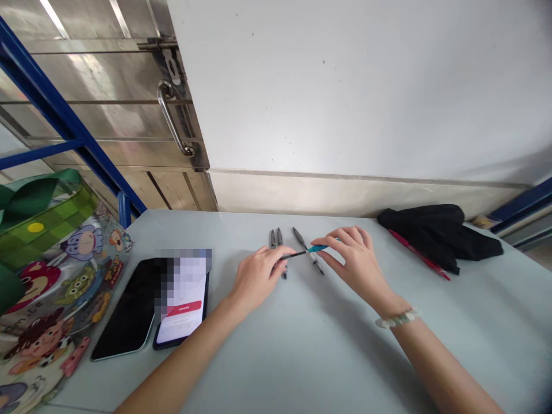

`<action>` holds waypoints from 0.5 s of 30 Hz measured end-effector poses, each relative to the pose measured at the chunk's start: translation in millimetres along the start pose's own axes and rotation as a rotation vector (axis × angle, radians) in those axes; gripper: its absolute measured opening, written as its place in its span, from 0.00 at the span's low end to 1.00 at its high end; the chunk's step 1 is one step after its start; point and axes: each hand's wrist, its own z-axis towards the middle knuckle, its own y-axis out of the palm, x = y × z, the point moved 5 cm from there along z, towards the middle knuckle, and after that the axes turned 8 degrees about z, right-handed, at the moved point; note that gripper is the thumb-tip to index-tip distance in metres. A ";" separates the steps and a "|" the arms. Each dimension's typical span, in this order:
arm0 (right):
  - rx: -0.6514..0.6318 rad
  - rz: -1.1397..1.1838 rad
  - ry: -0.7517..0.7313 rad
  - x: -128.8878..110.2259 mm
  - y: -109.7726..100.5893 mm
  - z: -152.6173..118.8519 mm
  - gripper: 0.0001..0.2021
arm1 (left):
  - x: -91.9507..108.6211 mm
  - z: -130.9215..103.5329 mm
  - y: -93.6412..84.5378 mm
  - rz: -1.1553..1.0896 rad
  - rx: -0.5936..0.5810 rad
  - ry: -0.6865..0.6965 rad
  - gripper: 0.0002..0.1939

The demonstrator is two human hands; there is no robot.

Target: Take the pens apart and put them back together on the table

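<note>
Both our left hand (253, 277) and right hand (356, 260) pinch their fingers (325, 241) tightly around the teal-and-black pen (297, 254), its long axis crossing sideways above the loose grey pen (299, 236).

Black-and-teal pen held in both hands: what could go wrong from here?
1. The left hand grips the black part of the black-and-teal pen, the right hand the teal part; if either slips, it might drop.
2. A loose grey pen crosses behind it in this view; lowered fingers could set that one rolling.
3. The left forearm passes close to the lit phone; a leftward shift might nudge it.
</note>
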 end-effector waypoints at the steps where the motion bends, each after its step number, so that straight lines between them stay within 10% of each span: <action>1: -0.013 -0.002 -0.019 -3.0 2.2 -0.3 0.08 | 1.0 0.0 0.9 0.000 -0.009 0.015 0.15; 15: -0.069 0.289 0.018 -19.2 23.4 -6.2 0.06 | 1.5 -0.7 -0.2 0.067 0.081 0.130 0.03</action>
